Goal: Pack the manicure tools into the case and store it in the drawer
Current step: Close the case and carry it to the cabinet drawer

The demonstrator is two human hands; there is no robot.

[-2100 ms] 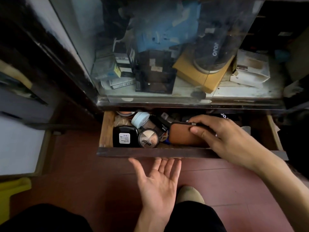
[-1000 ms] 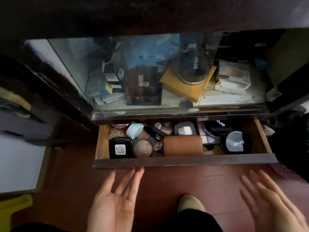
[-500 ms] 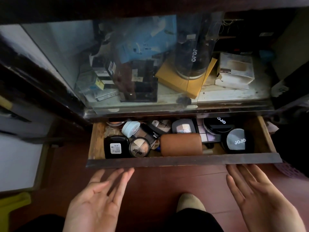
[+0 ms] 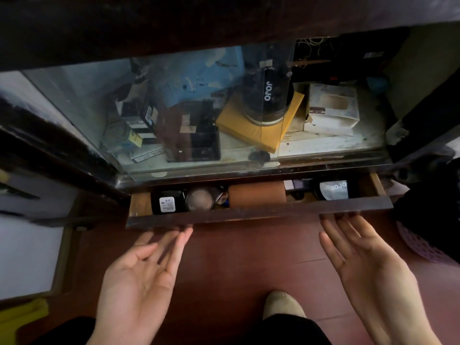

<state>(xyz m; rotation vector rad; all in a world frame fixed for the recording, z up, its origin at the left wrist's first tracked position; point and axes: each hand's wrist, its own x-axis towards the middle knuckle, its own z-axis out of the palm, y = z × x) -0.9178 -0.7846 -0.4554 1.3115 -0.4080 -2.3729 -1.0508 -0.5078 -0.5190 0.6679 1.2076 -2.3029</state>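
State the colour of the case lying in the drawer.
Tan brown, plain; the case shows in the head view.

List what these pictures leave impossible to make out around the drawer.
- Brown case, head view: its far side is under the cabinet ledge, and its contents are unseen.
- Drawer rear: covered by the cabinet.
- Left hand and right hand: the fingertips meet the dark drawer front, so contact is unclear.
- Black compact label: too small to read.

home; cosmetics-filled drawer (image 4: 258, 215); glass cabinet (image 4: 199, 115)
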